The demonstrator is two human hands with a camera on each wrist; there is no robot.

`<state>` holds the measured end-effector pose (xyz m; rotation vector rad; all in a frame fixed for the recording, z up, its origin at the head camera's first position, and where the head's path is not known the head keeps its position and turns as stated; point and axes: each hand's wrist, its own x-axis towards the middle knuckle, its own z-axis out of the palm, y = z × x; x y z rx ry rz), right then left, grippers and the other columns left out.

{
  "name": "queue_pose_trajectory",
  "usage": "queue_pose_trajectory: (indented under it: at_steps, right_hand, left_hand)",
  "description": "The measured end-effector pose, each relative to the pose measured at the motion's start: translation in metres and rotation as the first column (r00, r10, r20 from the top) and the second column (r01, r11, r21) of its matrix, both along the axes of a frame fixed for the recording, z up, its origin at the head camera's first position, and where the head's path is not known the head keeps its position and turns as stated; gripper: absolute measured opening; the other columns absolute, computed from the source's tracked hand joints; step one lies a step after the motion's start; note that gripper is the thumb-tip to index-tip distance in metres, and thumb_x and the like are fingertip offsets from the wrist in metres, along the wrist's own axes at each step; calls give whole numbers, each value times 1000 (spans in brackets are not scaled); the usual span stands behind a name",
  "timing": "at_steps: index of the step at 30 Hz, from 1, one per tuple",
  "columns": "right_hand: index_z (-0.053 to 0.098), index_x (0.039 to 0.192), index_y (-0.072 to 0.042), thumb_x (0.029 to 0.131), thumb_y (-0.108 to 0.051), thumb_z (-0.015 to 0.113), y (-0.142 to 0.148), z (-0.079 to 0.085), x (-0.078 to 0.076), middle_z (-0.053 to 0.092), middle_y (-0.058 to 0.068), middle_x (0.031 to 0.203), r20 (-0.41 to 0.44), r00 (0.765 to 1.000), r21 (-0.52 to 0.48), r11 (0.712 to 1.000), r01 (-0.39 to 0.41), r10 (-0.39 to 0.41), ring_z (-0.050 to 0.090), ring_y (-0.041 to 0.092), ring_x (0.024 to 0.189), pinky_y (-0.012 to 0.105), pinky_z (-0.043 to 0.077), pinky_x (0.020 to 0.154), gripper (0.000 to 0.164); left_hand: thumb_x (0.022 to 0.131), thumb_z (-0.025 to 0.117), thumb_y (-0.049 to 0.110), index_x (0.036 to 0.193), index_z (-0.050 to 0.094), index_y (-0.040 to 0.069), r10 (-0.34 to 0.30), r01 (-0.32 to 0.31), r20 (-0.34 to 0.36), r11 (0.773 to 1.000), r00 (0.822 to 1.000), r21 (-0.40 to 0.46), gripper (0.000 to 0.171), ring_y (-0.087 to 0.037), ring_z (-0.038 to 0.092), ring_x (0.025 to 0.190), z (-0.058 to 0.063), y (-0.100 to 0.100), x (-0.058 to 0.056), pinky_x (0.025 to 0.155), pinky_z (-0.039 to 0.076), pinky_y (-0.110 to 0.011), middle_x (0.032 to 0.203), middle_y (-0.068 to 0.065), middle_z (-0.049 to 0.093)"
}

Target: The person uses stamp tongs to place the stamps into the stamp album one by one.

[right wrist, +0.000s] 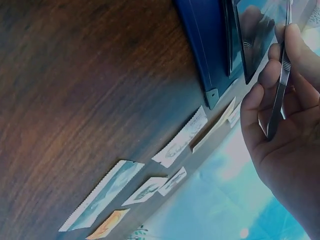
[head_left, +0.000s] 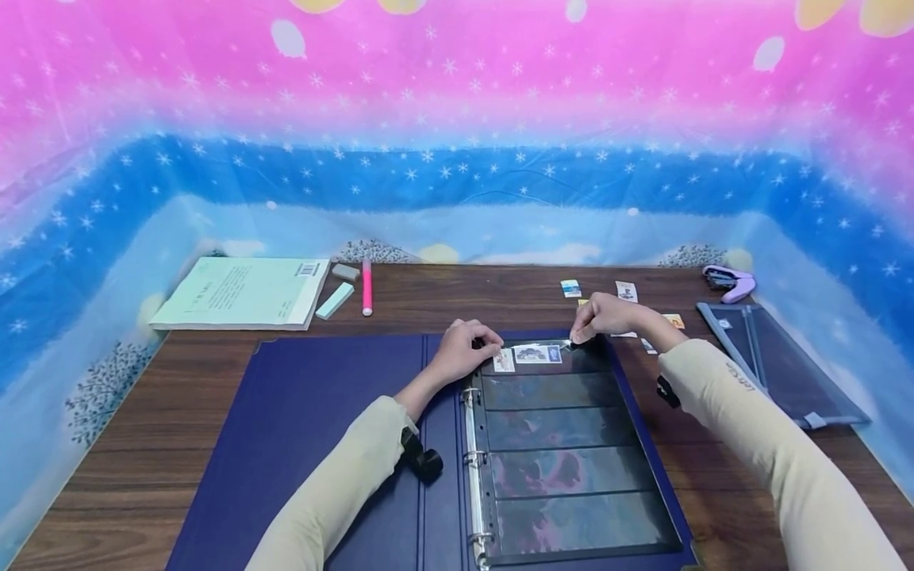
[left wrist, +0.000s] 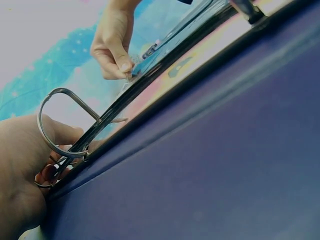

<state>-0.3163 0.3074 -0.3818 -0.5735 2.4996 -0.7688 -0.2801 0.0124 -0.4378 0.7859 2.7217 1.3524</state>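
Note:
A dark blue ring-binder stamp album [head_left: 343, 412] lies spread on the table, with a black pocket page [head_left: 564, 428] on its metal rings. In the top pocket sit a small stamp [head_left: 503, 361] and a wider stamp [head_left: 537, 354]. My left hand [head_left: 462, 350] pinches the page's upper left corner beside the top ring [left wrist: 65, 120], the thumb close to the small stamp. At the upper right of the page, my right hand [head_left: 603, 315] holds metal tweezers [right wrist: 281, 87] between thumb and fingers. Their tips point toward the wider stamp; whether they grip it I cannot tell.
Several loose stamps [right wrist: 182, 137] lie on the table beyond and right of the album. A mesh zip pouch [head_left: 785, 365] and purple stapler [head_left: 730, 282] are at the right. Back left are a green book [head_left: 243, 293], an eraser [head_left: 346, 272], a mint-coloured block [head_left: 335, 300] and pink marker [head_left: 367, 289].

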Motion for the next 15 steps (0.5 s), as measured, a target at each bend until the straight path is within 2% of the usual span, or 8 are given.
queue_pose_trajectory:
  at_steps: [8, 15]
  right_hand:
    - [74, 92, -1, 82, -14, 69, 0, 6, -4, 69, 12, 90, 6, 1000, 3, 1000, -11, 11, 59, 8, 79, 27, 46, 74, 17]
    - [72, 96, 1, 83, -15, 68, 1, 10, -5, 70, 11, 95, 71, 997, -14, 1000, -7, 8, 59, 9, 80, 32, 48, 77, 21]
  left_hand:
    - [87, 64, 19, 91, 72, 13, -1, 1, 1, 1000, 1000, -5, 11, -16, 47, 83, 1, -1, 0, 79, 38, -30, 84, -2, 64]
    - [87, 64, 19, 91, 72, 13, -6, 6, -3, 1000, 1000, 7, 10, -15, 46, 82, 0, -1, 0, 79, 37, -30, 85, -2, 64]
